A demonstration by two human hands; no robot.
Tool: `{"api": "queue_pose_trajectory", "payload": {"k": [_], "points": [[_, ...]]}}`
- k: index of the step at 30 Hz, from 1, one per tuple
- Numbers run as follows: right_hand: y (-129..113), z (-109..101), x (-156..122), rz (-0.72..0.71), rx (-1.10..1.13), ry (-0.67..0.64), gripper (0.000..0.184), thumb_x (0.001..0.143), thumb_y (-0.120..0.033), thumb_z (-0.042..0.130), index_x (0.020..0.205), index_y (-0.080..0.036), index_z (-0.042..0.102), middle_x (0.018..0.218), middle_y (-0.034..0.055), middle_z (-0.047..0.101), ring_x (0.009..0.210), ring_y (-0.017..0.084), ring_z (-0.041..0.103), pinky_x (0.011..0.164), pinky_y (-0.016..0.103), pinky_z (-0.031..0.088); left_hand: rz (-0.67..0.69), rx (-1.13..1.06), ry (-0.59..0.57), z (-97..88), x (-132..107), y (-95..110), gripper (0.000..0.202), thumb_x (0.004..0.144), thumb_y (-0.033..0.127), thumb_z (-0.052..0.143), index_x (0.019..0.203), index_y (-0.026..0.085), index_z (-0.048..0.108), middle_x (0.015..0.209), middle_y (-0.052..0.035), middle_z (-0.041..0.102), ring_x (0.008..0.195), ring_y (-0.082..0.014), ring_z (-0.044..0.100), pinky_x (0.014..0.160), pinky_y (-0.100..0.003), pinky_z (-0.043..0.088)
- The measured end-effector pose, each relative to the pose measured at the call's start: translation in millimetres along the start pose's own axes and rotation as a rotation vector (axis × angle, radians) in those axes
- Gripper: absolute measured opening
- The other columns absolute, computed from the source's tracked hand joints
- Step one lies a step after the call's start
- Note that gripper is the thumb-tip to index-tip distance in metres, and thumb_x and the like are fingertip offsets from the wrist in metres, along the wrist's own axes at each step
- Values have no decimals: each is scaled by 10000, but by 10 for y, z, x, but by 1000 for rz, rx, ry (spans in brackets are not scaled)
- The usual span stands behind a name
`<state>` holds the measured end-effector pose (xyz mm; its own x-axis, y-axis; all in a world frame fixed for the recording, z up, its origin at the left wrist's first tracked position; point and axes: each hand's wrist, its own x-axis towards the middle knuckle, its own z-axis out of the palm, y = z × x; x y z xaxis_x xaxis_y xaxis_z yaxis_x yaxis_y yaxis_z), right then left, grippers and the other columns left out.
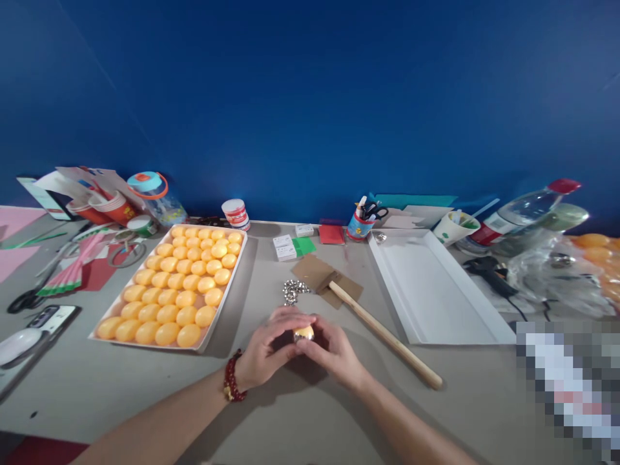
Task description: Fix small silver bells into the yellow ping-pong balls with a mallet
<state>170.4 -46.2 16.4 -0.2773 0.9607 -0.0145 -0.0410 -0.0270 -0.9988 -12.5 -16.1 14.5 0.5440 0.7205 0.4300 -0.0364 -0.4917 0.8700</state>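
Note:
My left hand (274,342) and my right hand (334,349) meet at the front middle of the table. Between their fingers is an orange ping-pong ball (304,332) with shiny silver along its lower side; the fingers hide much of it. Just beyond the hands lies a small heap of shiny silver pieces (293,290), too small to make out exactly. A hammer (387,336) with a wooden handle rests to the right, its head on brown cardboard (310,271). To the left, a shallow box (241,271) holds rows of orange balls (184,282).
A white tray (445,290) lies on the right, with a silver piece (380,237) in its far corner. Small white boxes (285,250), a pen cup (359,226) and a lidded tub (236,214) stand near the blue wall. Bottles (520,216) and a glue gun (491,274) are far right.

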Motion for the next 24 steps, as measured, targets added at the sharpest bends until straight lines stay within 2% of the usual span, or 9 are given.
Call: {"api": "queue_pose_trajectory", "payload": {"k": [4,6,10,15,18,24], "points": [[-42,-11,24,-47,73,-119,493,832,-557,645,1104,-148,612,947,60,614,826,195,559,718,291,459,-49,-83,27,0,-8,-8,325,924,321,588,1232,216,599,1254,-126,666,1244,-271,520,1067,-501,404],[-68,-10,31,-57,87,-156,471,862,-547,613,1120,-153,618,956,59,621,821,190,564,722,292,463,-42,-117,29,-2,-13,-24,333,927,325,582,1241,213,592,1263,-126,659,1263,-275,501,1079,-510,384],[-79,-5,20,-47,52,-110,368,891,-477,606,1057,-152,652,866,33,617,741,161,541,702,281,454,-59,-181,-9,-8,-6,-39,327,926,308,588,1236,207,602,1277,-129,650,1295,-276,469,1102,-517,350],[-56,-11,9,-39,58,-99,375,872,-451,635,1106,-158,642,959,55,643,810,185,565,732,292,464,-88,-308,-15,-4,21,-16,290,931,298,583,1201,208,638,1259,-125,666,1288,-270,479,1098,-504,359],[-37,-15,13,-40,46,-70,345,868,-435,648,1074,-157,639,945,50,640,820,183,565,748,290,462,-128,-332,-1,1,31,5,278,922,277,601,1187,212,653,1259,-118,669,1287,-264,481,1107,-480,351],[-26,-27,12,-8,113,-96,414,870,-506,621,1095,-159,633,927,52,618,763,165,549,674,270,466,-181,-393,17,-1,16,4,310,913,279,612,1216,222,650,1261,-110,667,1308,-269,473,1099,-440,378]]}}
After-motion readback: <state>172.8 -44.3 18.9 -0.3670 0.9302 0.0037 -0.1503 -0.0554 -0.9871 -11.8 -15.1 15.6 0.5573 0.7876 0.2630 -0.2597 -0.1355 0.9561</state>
